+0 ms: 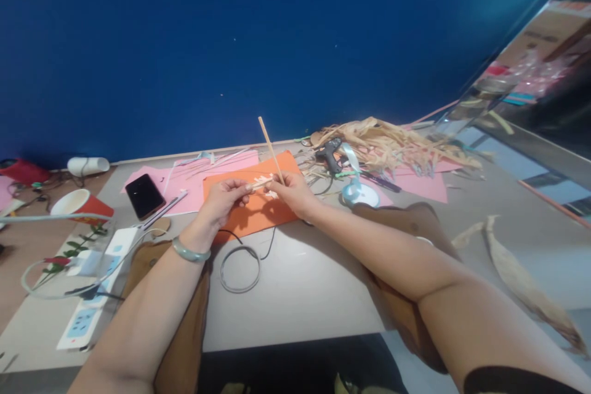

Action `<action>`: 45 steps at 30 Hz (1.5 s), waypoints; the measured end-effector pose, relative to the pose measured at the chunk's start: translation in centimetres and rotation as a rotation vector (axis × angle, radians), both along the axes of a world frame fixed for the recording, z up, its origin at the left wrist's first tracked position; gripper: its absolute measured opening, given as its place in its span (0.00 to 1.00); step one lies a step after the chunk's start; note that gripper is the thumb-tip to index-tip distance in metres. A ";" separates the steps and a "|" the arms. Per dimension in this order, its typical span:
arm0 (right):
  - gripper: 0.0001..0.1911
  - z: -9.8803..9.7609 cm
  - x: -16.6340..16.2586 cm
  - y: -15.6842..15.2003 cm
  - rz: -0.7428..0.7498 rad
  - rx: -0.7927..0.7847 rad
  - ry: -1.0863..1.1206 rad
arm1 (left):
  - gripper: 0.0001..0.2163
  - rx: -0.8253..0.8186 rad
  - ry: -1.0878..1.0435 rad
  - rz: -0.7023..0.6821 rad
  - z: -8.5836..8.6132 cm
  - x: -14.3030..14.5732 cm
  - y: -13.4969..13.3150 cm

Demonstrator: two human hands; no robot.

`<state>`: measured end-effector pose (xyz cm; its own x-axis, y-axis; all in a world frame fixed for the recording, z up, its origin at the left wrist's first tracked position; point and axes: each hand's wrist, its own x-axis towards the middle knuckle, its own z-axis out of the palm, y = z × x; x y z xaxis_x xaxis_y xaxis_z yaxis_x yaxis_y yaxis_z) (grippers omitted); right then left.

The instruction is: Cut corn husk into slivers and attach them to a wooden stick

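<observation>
Over an orange sheet (240,178), my two hands work close together. My left hand (224,200) pinches one end of a short pale strip (259,184), thumb and fingers closed. At the strip's other end is my right hand (293,192), whose closed fingers also grip a thin wooden stick (268,138) pointing up and slightly left. Small whitish pieces (272,194) lie on the orange sheet beneath the fingers. What the strip is made of is too small to make out.
On the left are a black phone (144,196), a paper cup (80,204) and a white power strip (99,289) with cables. A wire coil (240,269) lies in front. Rightward sit a glue gun (330,155), a ribbon roll (362,194) and dried husks (383,138). A blue wall (277,43) stands behind.
</observation>
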<state>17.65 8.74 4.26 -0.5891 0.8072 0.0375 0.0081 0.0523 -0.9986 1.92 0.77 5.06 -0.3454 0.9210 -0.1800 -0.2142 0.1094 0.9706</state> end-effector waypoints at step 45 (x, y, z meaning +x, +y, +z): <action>0.20 -0.9 -0.9 -1.7 0.169 -0.220 -0.037 | 0.12 0.120 0.162 0.009 -1.0 2.4 -0.5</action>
